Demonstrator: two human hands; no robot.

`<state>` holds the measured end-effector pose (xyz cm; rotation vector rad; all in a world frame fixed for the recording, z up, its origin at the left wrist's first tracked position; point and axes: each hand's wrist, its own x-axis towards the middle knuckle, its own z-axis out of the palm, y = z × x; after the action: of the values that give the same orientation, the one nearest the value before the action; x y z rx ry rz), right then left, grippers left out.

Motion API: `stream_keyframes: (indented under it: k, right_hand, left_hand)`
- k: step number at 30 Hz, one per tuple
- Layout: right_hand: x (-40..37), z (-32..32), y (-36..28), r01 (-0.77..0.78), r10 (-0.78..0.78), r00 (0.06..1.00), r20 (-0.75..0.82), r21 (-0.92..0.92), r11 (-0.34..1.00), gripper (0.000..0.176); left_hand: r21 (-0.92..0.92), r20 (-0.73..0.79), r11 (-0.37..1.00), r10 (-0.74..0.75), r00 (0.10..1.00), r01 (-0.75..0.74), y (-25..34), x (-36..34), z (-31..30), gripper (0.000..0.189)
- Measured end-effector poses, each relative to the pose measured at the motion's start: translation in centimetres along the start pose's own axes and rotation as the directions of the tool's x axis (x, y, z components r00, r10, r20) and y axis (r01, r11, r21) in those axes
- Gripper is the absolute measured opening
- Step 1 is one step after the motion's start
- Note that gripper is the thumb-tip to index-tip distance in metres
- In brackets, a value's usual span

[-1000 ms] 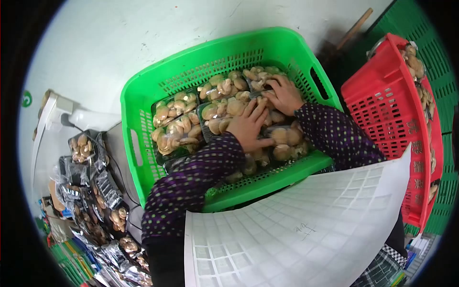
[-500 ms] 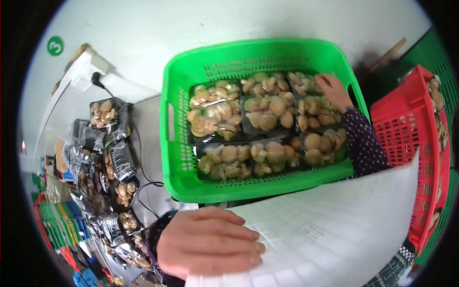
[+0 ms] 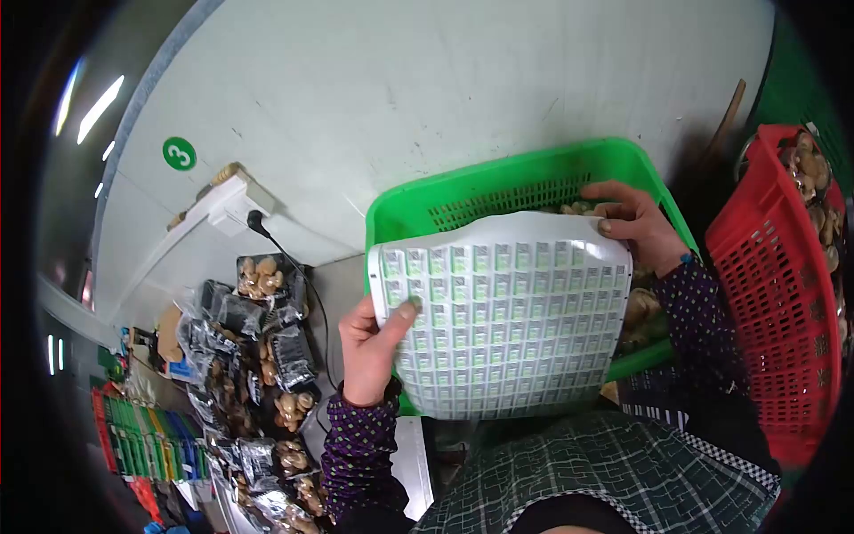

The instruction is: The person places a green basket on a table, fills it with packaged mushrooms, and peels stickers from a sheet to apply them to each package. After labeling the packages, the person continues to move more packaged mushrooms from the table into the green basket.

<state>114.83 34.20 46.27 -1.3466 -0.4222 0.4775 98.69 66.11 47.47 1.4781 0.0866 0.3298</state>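
A large white sheet with rows of small printed green and grey labels (image 3: 498,329) lies spread between my hands. My left hand (image 3: 374,347) grips its left edge, thumb on top. At its upper right corner, my right hand (image 3: 636,227) pinches the sheet with thumb and fingers. Behind and beneath the sheet stands a green basket (image 3: 507,182), most of its inside hidden. A few packed mushrooms (image 3: 640,307) show in the basket, right of the sheet.
Wrapped black trays of mushrooms (image 3: 262,278) are piled at the left beside a black cable (image 3: 316,298). A red basket (image 3: 774,294) with more mushrooms stands at the right. Behind is a white wall (image 3: 445,89) with a round green number sign (image 3: 180,154).
The sheet has been raised and its printed side now faces up, covering much of the basket. My right hand has left the mushroom packs and taken the sheet's corner; my left hand grips its edge.
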Motion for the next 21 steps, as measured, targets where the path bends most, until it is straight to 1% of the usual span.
stream_keyframes:
  k: [1, 2, 3, 4, 5, 6, 7, 8, 9, 10, 11, 13, 14, 15, 16, 17, 18, 19, 20, 21]
  right_hand:
    - [0.0, 0.1, 0.3, -0.036, 0.035, 0.995, -0.093, -0.006, 0.999, 0.045]
    - [-0.1, 0.2, 0.3, -0.025, 0.025, 0.995, -0.095, 0.003, 1.0, 0.045]
    - [-0.2, 0.3, 0.2, -0.012, 0.011, 0.995, -0.095, -0.007, 1.0, 0.037]
    - [-0.4, 0.4, 0.2, -0.001, -0.001, 0.995, -0.099, -0.018, 1.0, 0.029]
    - [-0.4, 0.1, 0.4, 0.004, -0.006, 0.994, -0.112, -0.012, 1.0, 0.029]
    - [-0.2, -0.4, 1.1, 0.021, -0.022, 0.996, -0.086, -0.018, 1.0, 0.027]
    - [-0.3, -1.0, 1.8, 0.038, -0.039, 0.997, -0.067, -0.025, 0.999, 0.025]
    - [-0.5, -1.2, 2.6, 0.039, -0.041, 0.995, -0.096, -0.021, 0.999, 0.025]
    - [-0.5, -1.1, 3.4, 0.029, -0.036, 0.998, -0.058, -0.117, 0.993, 0.024]
    - [-0.5, -1.1, 4.1, 0.017, -0.022, 1.0, -0.021, -0.212, 0.977, 0.024]
    - [-0.8, -1.2, 4.3, 0.004, -0.017, 0.998, -0.058, -0.211, 0.978, 0.024]
    - [-1.1, -1.2, 4.3, -0.046, 0.046, 0.999, -0.003, -0.171, 0.984, 0.03]
    - [-1.7, -0.9, 3.8, -0.052, 0.047, 0.998, -0.033, -0.168, 0.984, 0.03]
    - [-2.6, -0.4, 2.8, -0.016, 0.01, 1.0, -0.023, -0.254, 0.967, 0.032]
    - [-3.3, -0.2, 2.3, 0.015, -0.019, 1.0, -0.007, -0.337, 0.941, 0.035]
    - [-3.9, -0.1, 2.5, 0.0, -0.008, 1.0, -0.023, -0.332, 0.943, 0.035]
    - [-4.1, 0.1, 2.8, 0.217, -0.202, 0.976, 0.082, -0.478, 0.851, 0.037]
    - [-4.3, 0.6, 2.6, 0.202, -0.158, 0.979, 0.131, -0.48, 0.853, 0.039]
    - [-4.6, 1.2, 2.4, 0.188, -0.112, 0.977, 0.18, -0.484, 0.854, 0.042]
    - [-4.6, 1.7, 2.2, 0.183, -0.104, 0.977, 0.187, -0.474, 0.861, 0.042]
  left_hand:
    - [0.012, 0.007, 1.0, 0.008, 1.0, -0.008, 0.4, 0.4, -0.2, 0.021]
    - [0.034, 0.018, 0.999, 0.038, 0.999, -0.039, 0.8, 0.9, -0.4, 0.021]
    - [0.055, 0.032, 0.996, 0.066, 0.997, -0.068, 1.2, 1.3, -0.4, 0.021]
    - [0.046, 0.042, 0.998, 0.05, 0.998, -0.052, 2.0, 1.3, 0.2, 0.022]
    - [0.049, 0.056, 0.997, 0.049, 0.997, -0.052, 2.4, 1.5, 0.4, 0.022]
    - [0.144, 0.088, 0.956, 0.244, 0.966, -0.255, 2.7, 1.6, 0.8, 0.023]
    - [0.221, 0.142, 0.866, 0.426, 0.894, -0.448, 2.7, 1.9, 1.2, 0.024]
    - [0.174, 0.21, 0.852, 0.457, 0.864, -0.493, 2.7, 1.9, 0.9, 0.027]
    - [0.143, 0.176, 0.824, 0.524, 0.834, -0.548, 2.6, 2.1, 1.3, 0.025]
    - [0.135, 0.138, 0.86, 0.476, 0.869, -0.493, 2.3, 2.0, 1.5, 0.024]
    - [0.125, 0.1, 0.893, 0.423, 0.901, -0.433, 2.2, 1.7, 1.4, 0.023]
    - [0.275, 0.048, 0.887, 0.373, 0.927, -0.371, 1.6, 1.5, 0.8, 0.022]
    - [0.304, 0.054, 0.878, 0.371, 0.927, -0.369, 1.6, 1.3, 0.6, 0.021]
    - [0.342, 0.076, 0.843, 0.416, 0.906, -0.416, 1.1, 1.3, 0.1, 0.02]
    - [0.322, 0.076, 0.849, 0.418, 0.905, -0.419, 0.8, 1.1, -0.1, 0.02]
    - [0.308, 0.067, 0.857, 0.414, 0.908, -0.413, 0.5, 0.7, -0.3, 0.02]
    - [0.312, 0.056, 0.863, 0.4, 0.915, -0.397, 0.4, 0.6, -0.4, 0.021]
    - [0.316, 0.049, 0.868, 0.389, 0.92, -0.384, 0.3, 0.4, -0.7, 0.021]
    - [0.303, 0.094, 0.878, 0.359, 0.929, -0.37, 0.3, 0.3, -1.1, 0.022]
    - [0.292, 0.139, 0.888, 0.329, 0.934, -0.356, 0.4, 0.3, -1.5, 0.024]
